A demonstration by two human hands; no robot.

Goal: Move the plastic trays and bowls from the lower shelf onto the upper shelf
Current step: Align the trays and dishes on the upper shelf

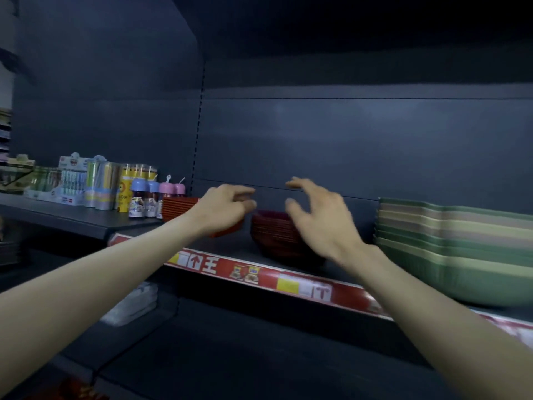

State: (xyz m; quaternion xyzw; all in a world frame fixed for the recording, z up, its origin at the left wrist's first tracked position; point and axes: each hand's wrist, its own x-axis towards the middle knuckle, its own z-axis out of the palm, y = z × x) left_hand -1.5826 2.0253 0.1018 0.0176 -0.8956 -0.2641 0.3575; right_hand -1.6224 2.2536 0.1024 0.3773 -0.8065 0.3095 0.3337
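Note:
A stack of dark red bowls [272,235] stands in the middle of the upper shelf [230,246]. To its left is a stack of orange-red trays [178,207], and at the far right a stack of green and beige trays [450,243]. My left hand [223,209] hovers in front of the orange-red trays, fingers loosely curled, holding nothing. My right hand [320,220] is raised over the right side of the bowl stack, fingers spread and empty. Both hands are blurred.
Small bottles with blue and pink caps [150,197] and packaged goods [86,183] fill the neighbouring shelf on the left. A red price strip [259,274] runs along the shelf's front edge. The dark lower shelf [230,356] holds a white packet [132,304] at its left.

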